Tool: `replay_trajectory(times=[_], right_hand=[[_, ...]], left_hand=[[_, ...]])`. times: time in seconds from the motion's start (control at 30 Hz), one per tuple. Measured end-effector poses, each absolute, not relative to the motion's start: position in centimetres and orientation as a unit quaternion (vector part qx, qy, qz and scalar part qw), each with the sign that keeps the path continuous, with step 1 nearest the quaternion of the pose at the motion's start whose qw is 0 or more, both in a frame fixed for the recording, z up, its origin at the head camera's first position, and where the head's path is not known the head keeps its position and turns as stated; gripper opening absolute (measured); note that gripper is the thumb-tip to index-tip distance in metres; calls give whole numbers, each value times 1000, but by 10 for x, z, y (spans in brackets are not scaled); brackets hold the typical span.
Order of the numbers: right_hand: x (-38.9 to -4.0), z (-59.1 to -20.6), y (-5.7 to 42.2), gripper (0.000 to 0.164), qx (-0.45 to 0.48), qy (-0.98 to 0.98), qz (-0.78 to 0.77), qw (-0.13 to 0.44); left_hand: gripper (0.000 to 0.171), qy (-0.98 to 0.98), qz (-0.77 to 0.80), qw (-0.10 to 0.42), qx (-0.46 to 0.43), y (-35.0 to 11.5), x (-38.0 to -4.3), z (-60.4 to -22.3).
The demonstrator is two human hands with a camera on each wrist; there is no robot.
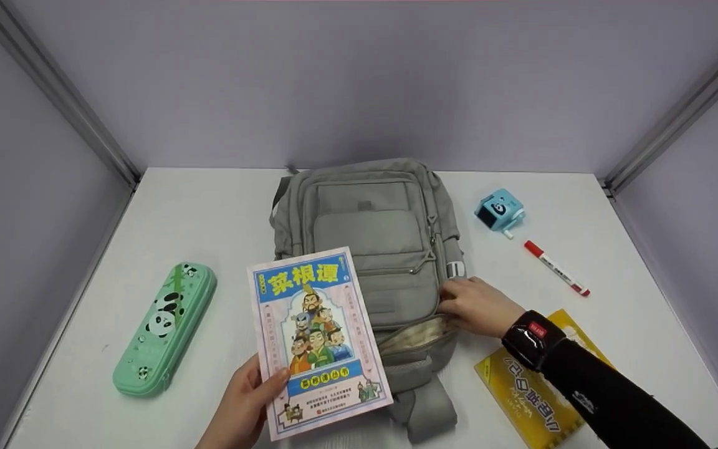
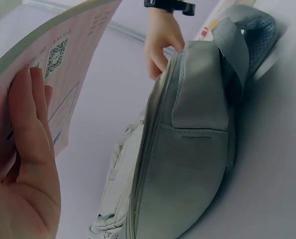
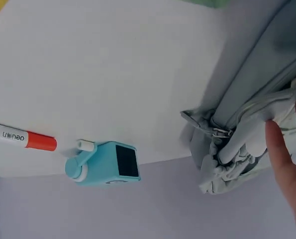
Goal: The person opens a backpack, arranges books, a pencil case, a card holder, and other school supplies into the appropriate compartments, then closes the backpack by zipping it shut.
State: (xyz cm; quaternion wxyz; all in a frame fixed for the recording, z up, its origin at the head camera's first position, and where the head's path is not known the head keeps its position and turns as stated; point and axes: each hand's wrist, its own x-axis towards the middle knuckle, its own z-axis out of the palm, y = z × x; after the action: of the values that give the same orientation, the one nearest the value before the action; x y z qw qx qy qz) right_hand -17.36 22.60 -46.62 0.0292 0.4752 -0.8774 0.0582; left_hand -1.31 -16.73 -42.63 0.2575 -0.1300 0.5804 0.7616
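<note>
My left hand [image 1: 250,396] holds a book [image 1: 318,343] with a pink and blue cover, thumb on the front and fingers spread against its back. The book is tilted over the lower left part of a grey backpack [image 1: 365,231] that lies on its back. At the backpack's lower right, my right hand [image 1: 477,305] grips the edge of its partly unzipped opening [image 1: 418,337]; a beige lining shows there. In the right wrist view, the fingers [image 3: 279,154] are at the grey fabric's edge.
A green panda pencil case [image 1: 162,330] lies to the left on the white table [image 1: 222,206]. To the right are a blue pencil sharpener [image 1: 500,209] with a crank and a red-capped marker [image 1: 555,268]. A yellow book [image 1: 521,399] lies partly under my right forearm.
</note>
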Motion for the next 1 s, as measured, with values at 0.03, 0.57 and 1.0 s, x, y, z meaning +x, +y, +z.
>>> replay_trajectory(times=[0.03, 0.57, 1.0], right_hand=[[-175, -468, 226, 19, 480, -874, 66, 39], [-219, -432, 201, 6, 255, -920, 241, 174], [-270, -367, 186, 21, 54, -889, 439, 120]], left_hand=[[75, 581, 761, 256, -133, -168, -13, -426], [76, 523, 793, 295, -103, -180, 2, -399], [57, 494, 799, 338, -64, -147, -33, -389]])
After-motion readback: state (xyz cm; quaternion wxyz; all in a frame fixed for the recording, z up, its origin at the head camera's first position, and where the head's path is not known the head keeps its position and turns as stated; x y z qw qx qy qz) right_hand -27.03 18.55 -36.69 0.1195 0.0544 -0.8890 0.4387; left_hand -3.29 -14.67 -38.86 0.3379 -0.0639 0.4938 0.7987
